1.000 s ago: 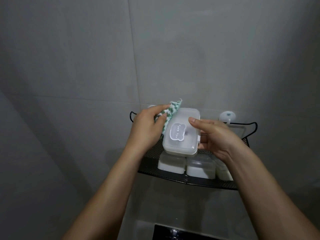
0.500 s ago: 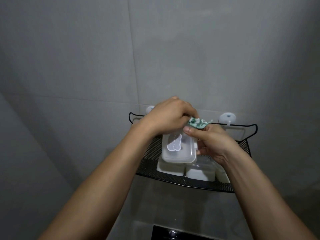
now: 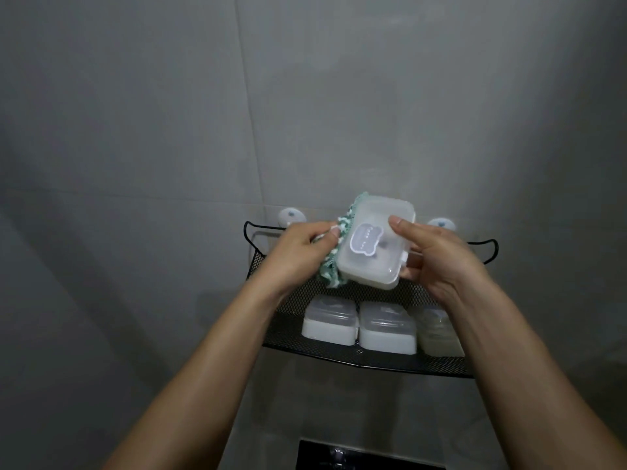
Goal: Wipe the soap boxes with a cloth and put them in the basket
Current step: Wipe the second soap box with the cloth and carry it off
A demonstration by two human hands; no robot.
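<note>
A translucent white soap box [image 3: 375, 244] with a closed lid is held up in the air, just above centre of the view, in front of a grey tiled wall [image 3: 169, 130]. A pale, bear-shaped emblem [image 3: 366, 239] sits on its lid, which faces the camera and tilts toward one o'clock. The right hand [image 3: 437, 262], at three o'clock from the box, grips it: the thumb lies on the lid and the fingers curl behind the box's right edge. The left hand [image 3: 298, 256], at nine o'clock from the box, pinches a green and white cloth [image 3: 334, 262] and presses it along the box's left side; the cloth peeks out past the box's top left corner and hangs below the bottom left corner. Directly beneath, at six o'clock, a black mesh basket [image 3: 339, 356] hangs on the wall from two white round wall hooks [image 3: 441, 224], one at each upper corner. Three more closed boxes stand side by side in the basket: a left box [image 3: 329, 323], a middle box [image 3: 387, 330] touching or nearly touching it, and a yellowish right box [image 3: 439, 334], partly hidden by the right forearm. At the bottom edge of the view, a dark fixture [image 3: 339, 456] with a shiny metal part shows, too dim to identify.
</note>
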